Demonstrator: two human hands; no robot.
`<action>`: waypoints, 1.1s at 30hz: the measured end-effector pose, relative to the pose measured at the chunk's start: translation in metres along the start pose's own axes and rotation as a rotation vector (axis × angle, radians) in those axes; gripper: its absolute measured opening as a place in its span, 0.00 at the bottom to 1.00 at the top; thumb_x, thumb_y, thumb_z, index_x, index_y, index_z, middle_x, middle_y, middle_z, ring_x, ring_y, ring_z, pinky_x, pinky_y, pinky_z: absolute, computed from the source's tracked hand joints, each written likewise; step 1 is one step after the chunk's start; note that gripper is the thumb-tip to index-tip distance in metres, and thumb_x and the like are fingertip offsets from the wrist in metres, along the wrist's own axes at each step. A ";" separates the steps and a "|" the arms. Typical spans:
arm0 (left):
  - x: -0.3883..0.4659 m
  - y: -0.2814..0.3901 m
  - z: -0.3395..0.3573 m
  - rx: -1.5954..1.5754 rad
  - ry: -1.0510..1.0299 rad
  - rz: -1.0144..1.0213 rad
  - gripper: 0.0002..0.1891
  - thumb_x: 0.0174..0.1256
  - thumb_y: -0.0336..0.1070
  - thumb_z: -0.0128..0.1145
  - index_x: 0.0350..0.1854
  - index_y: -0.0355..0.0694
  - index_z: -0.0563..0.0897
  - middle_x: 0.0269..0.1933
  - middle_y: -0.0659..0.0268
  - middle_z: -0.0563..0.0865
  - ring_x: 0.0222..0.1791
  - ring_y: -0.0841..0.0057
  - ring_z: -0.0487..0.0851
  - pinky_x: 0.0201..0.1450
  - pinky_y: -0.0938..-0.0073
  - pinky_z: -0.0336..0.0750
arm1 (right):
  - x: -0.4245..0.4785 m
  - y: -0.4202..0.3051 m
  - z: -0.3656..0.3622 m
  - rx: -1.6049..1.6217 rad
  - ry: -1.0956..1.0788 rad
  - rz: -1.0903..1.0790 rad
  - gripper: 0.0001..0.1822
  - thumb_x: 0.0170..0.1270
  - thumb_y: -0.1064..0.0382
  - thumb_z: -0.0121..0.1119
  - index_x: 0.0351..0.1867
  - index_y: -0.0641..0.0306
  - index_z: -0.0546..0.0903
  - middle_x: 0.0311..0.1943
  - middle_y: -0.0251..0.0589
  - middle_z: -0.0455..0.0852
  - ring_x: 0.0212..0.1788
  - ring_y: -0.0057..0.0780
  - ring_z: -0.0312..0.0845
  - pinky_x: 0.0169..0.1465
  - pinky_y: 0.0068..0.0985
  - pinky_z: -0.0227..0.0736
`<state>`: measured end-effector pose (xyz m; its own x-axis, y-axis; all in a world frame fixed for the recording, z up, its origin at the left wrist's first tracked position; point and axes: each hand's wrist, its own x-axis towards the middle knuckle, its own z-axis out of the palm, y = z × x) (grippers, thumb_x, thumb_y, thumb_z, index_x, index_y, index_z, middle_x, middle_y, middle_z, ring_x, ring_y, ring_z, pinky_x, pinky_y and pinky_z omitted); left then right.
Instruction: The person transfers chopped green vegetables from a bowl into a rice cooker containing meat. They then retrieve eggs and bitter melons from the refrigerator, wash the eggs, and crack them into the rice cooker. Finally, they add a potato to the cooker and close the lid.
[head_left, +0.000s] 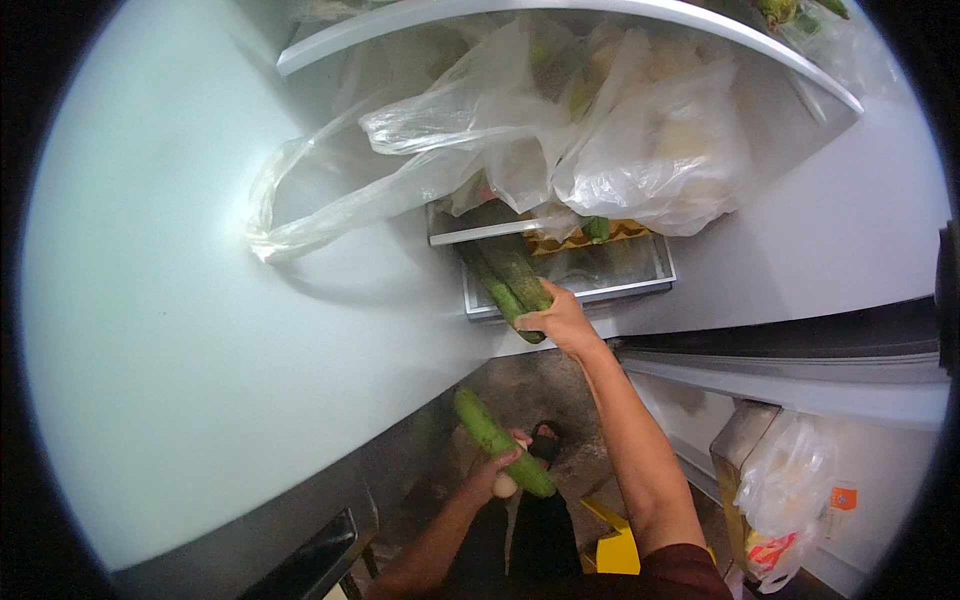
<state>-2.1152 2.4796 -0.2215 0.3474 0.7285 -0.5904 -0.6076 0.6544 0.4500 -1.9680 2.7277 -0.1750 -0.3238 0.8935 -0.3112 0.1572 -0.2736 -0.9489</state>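
Note:
My right hand (566, 322) grips the near ends of two long green gourds or cucumbers (514, 289), side by side. Their far ends reach back under a white-edged glass shelf (487, 232), above a clear drawer (562, 294) low in the refrigerator. Lower down, over the floor, my left hand (501, 463) holds another long green gourd or cucumber (480, 424), tilted. Against its underside the same hand also holds a pale rounded thing (505, 486), perhaps an egg; the gourd partly hides these fingers.
Filled translucent plastic bags (660, 150) hang over the front of the upper shelf (525, 9). A yellow carton-like tray (630, 234) sits behind the drawer front. The refrigerator door (787, 375) stands open at right, with a plastic bag (787, 472) near it. A yellow object (616, 551) is on the floor.

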 end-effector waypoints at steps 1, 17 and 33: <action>0.003 0.003 0.002 0.057 0.023 -0.009 0.16 0.63 0.40 0.62 0.51 0.43 0.77 0.51 0.64 0.78 0.51 0.72 0.76 0.52 0.65 0.73 | -0.003 0.002 -0.006 0.062 -0.008 0.041 0.37 0.45 0.74 0.68 0.62 0.72 0.71 0.43 0.40 0.85 0.44 0.25 0.79 0.51 0.25 0.73; 0.031 0.015 0.024 0.375 0.227 -0.249 0.22 0.59 0.45 0.65 0.54 0.42 0.78 0.50 0.58 0.81 0.42 0.63 0.82 0.41 0.60 0.81 | -0.162 0.034 -0.057 0.247 0.269 0.196 0.37 0.46 0.77 0.67 0.63 0.69 0.70 0.49 0.43 0.80 0.42 0.28 0.81 0.47 0.27 0.77; 0.223 0.174 0.075 0.575 0.747 0.147 0.37 0.53 0.57 0.66 0.57 0.31 0.75 0.52 0.50 0.81 0.50 0.61 0.80 0.51 0.64 0.76 | -0.249 0.042 -0.035 0.602 0.594 0.368 0.50 0.51 0.77 0.66 0.71 0.78 0.45 0.47 0.61 0.80 0.43 0.46 0.84 0.50 0.37 0.78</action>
<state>-2.0901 2.7712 -0.2243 -0.3711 0.6240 -0.6877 -0.0957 0.7110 0.6967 -1.8478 2.5059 -0.1354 0.2087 0.7039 -0.6790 -0.4109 -0.5669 -0.7140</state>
